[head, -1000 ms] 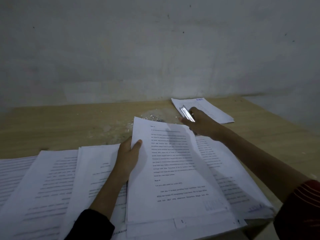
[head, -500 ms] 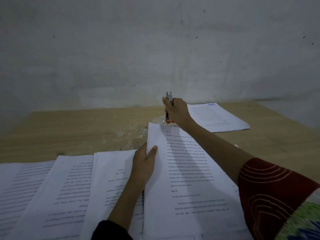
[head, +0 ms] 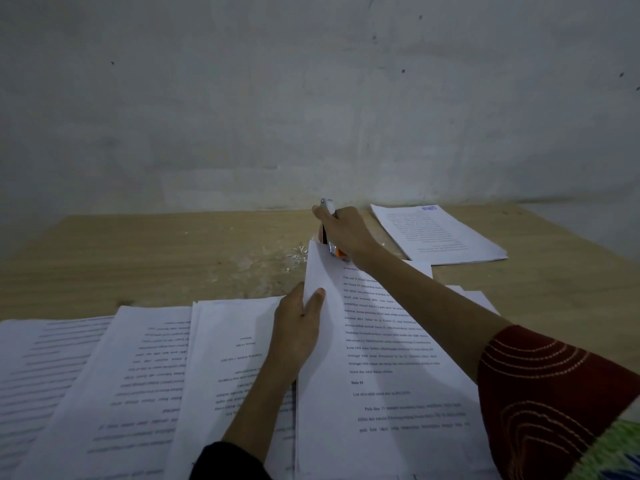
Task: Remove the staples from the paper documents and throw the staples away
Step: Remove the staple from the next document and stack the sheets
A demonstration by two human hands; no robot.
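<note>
A printed document (head: 377, 358) lies in front of me on the wooden table (head: 138, 258). My left hand (head: 299, 323) grips its left edge, thumb on top of the page. My right hand (head: 346, 232) holds a silver and orange stapler (head: 330, 245) upright, its lower end at the document's top left corner. A small heap of loose staples (head: 298, 256) lies on the table just left of that corner.
Several other printed documents (head: 131, 382) lie side by side along the near edge to the left. A separate stack of papers (head: 440, 233) sits at the back right. A grey wall (head: 311, 98) closes off the far side of the table.
My right hand has brought the stapler from the back-right stack to the top left corner of the document and stood it upright. My left hand keeps its hold on the edge.
</note>
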